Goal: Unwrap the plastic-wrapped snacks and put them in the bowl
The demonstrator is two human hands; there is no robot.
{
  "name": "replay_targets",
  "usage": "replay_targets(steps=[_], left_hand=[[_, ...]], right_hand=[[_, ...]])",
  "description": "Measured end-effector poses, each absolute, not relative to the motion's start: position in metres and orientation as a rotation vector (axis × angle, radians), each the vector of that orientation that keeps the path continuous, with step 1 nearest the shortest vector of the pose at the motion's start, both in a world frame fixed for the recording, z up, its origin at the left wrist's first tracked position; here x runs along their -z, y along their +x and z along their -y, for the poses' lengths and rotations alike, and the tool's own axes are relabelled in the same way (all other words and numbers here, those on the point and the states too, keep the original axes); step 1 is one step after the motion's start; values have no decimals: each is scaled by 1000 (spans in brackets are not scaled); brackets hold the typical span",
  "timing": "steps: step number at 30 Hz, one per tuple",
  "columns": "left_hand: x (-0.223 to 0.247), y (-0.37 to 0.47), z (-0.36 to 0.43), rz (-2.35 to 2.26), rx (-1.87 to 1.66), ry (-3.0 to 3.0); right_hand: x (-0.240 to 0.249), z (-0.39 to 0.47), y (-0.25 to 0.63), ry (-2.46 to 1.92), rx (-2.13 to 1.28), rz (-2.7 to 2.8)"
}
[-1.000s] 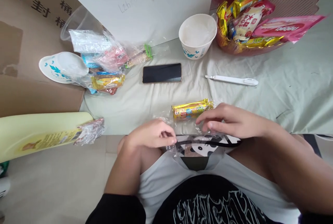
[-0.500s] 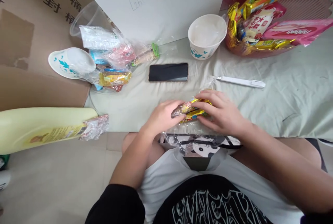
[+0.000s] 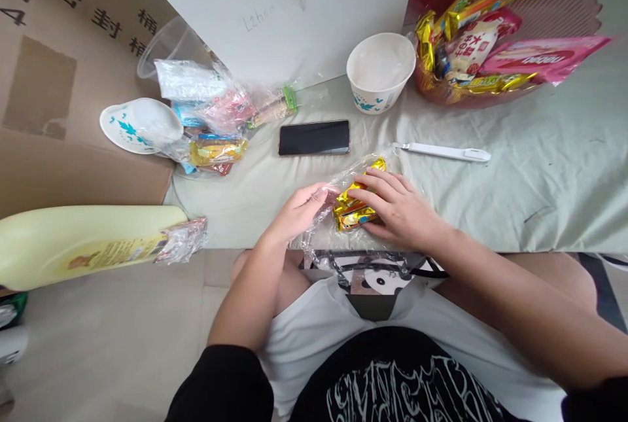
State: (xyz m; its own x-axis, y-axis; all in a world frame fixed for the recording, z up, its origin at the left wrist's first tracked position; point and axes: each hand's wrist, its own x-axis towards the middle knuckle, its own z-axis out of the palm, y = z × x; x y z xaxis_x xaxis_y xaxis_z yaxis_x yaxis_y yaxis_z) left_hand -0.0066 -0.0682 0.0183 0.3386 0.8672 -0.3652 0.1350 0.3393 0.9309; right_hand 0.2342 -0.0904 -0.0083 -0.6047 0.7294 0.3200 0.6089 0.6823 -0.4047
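Several shiny yellow snack packets [image 3: 354,218] lie on or in a clear plastic bag [image 3: 321,229] at the edge of the cloth-covered surface, in front of my lap. My right hand [image 3: 400,209] curls over the packets from the right, its fingers holding them. On the left, my left hand [image 3: 299,212] pinches the edge of the bag between thumb and fingers. Part of the bag hangs down over my lap. Whether the packets are inside the bag or on top of it, I cannot tell.
A phone [image 3: 314,138] and a white utility knife [image 3: 444,152] lie beyond my hands. Behind them stand a paper bowl [image 3: 380,75] and a basket [image 3: 471,98] of snacks. A tipped paper bowl [image 3: 128,126], wrapped snacks [image 3: 218,149] and a yellow bottle [image 3: 88,239] are at left.
My left hand has come off the snack packets and shifted left onto the bag's edge. The packets and the bag are more exposed. My right hand stays on the packets.
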Motion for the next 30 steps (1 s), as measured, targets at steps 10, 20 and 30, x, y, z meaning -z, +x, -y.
replay_targets(steps=[10,20,30], left_hand=[[-31,8,63,-920,-749,387],[-31,11,43,-910,-970,207],[-14,8,27,-873,-1069,156]], right_hand=[[14,91,219,-1149,-322,2305],[15,81,231,-1039,-452,1989],[8,72,245,-1169,-849,1334]])
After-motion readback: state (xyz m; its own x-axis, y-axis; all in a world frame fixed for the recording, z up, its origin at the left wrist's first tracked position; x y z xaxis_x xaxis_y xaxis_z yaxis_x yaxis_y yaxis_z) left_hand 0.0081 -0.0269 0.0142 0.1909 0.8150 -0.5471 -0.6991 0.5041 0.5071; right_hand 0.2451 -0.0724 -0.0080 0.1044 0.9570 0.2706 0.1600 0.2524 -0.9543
